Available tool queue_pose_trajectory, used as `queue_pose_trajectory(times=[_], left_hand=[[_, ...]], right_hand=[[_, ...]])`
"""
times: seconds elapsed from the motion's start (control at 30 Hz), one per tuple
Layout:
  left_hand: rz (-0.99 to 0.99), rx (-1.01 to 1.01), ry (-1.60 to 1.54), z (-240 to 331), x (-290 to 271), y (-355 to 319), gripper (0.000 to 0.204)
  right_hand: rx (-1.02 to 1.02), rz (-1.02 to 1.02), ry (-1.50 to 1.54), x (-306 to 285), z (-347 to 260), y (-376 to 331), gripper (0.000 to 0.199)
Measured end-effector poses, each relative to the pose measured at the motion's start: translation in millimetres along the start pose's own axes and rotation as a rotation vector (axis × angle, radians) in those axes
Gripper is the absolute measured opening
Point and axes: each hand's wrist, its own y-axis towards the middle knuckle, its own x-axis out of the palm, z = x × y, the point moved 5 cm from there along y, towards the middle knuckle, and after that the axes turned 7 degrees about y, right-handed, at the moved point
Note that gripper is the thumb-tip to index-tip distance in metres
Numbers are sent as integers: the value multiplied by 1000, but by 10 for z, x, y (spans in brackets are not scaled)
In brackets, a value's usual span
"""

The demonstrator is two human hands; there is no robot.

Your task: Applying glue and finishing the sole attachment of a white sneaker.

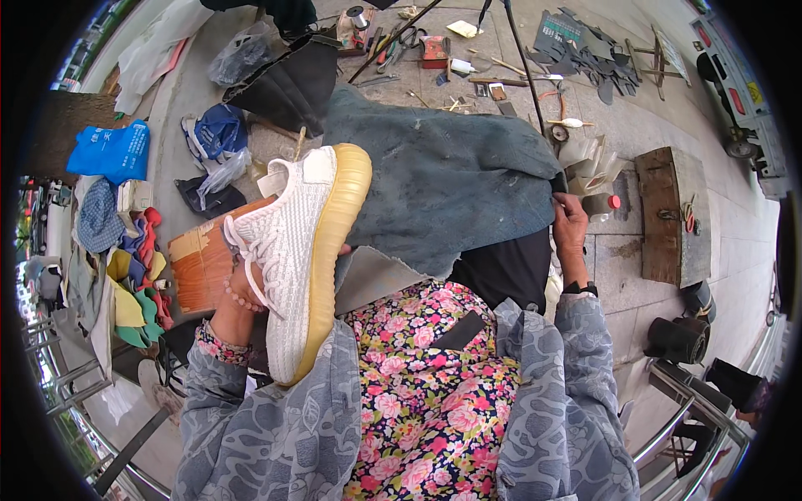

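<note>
A white knit sneaker (288, 217) with a yellowish sole (338, 217) stands out in front of my left side, toe toward me and sole turned right. My left hand (247, 282), a beaded bracelet on its wrist, grips it from behind; the shoe hides most of the fingers, and one fingertip shows past the sole. A worn dark blue-green cloth (443, 171) covers my lap, with a grey piece (376, 274) at its near edge. At the cloth's right edge, by my knee, my right hand (571, 224) is closed, its fingers curled; what they hold is hidden.
A wooden box (675, 217) stands at right, near a bottle with a red cap (600, 203). Hand tools, including scissors (407, 35), lie on the paving ahead. Dark scraps (589, 50) are piled farther off. A blue bag (109, 152) and coloured pieces (138, 309) are at left.
</note>
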Motion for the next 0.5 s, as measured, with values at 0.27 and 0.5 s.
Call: queue_pose_trajectory(times=[0.27, 0.5], left_hand=[[249, -315, 43, -373, -135, 111, 76], [280, 129, 384, 184, -267, -93, 62]], right_hand=[[99, -74, 176, 230, 496, -156, 35], [216, 213, 363, -160, -105, 216, 13]])
